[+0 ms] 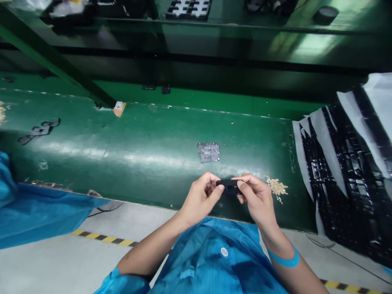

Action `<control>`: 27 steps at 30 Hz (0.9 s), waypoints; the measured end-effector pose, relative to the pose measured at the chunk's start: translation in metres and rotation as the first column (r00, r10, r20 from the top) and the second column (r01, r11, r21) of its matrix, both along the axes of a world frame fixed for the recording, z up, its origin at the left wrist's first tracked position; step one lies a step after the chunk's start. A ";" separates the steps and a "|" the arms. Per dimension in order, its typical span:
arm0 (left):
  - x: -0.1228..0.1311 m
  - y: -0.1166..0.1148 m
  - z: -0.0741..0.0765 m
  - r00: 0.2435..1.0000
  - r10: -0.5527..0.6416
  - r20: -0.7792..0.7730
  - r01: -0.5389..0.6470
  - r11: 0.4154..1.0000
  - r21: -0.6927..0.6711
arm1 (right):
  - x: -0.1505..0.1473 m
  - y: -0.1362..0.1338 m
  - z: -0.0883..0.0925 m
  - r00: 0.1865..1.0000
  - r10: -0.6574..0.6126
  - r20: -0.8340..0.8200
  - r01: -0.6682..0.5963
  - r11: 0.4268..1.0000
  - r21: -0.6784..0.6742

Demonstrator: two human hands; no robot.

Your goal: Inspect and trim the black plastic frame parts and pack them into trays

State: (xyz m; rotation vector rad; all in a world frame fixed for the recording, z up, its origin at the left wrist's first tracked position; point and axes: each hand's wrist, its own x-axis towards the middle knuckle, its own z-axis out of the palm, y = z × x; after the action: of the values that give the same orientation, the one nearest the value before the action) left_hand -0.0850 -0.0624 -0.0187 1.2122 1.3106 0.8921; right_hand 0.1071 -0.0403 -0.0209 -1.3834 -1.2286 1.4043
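A small dark flat part (229, 187) is held level between both hands above the front of the green bench. My left hand (202, 197) pinches its left end between thumb and fingers. At the opposite end, my right hand (255, 195) grips it with the thumb on top. Just beyond the hands lies a grey, flat ribbed piece (209, 152) on the bench. A pile of small beige bits (277, 186) sits right of my right hand. Fine details of the held part are too small to tell.
Black parts with white sheets (329, 157) are stacked at the right. A green post (65, 65) meets the bench (147, 139) at the left. Another dark part (39, 130) lies far left, near a person's blue garment (39, 210). A shelf (214, 36) spans the back.
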 end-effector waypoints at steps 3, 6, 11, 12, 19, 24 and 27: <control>-0.019 0.023 -0.008 0.997 0.030 -0.075 -0.030 1.000 0.007 | -0.012 0.022 -0.009 0.982 0.105 0.155 -0.113 0.993 0.045; -0.033 0.052 -0.018 0.979 0.045 -0.198 -0.033 0.997 0.064 | -0.023 0.049 -0.014 0.908 0.080 0.412 -0.178 0.963 0.204; -0.043 0.079 -0.032 0.832 0.076 -0.550 0.011 0.988 0.154 | -0.047 0.097 -0.008 0.620 0.166 0.767 -0.509 0.829 0.232; -0.044 0.079 -0.033 0.783 0.103 -0.614 0.003 0.986 0.168 | -0.053 0.105 -0.004 0.545 0.232 0.805 -0.582 0.796 0.165; -0.043 0.078 -0.032 0.625 0.103 -0.774 0.011 0.990 0.141 | -0.086 0.126 0.011 0.356 0.390 0.849 -0.689 0.724 -0.044; -0.051 0.079 -0.034 0.646 0.078 -0.759 0.079 0.983 0.168 | -0.095 0.118 0.025 0.342 0.422 0.840 -0.634 0.763 -0.125; -0.061 0.087 -0.042 0.697 0.084 -0.712 0.100 0.972 0.212 | -0.093 0.117 0.030 0.411 0.449 0.794 -0.620 0.775 -0.117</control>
State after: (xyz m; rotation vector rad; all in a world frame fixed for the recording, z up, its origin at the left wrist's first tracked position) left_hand -0.1463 0.0247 -0.0605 1.8763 1.8468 0.5726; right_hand 0.0145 0.0766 0.0094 -1.5889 -2.5480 0.9554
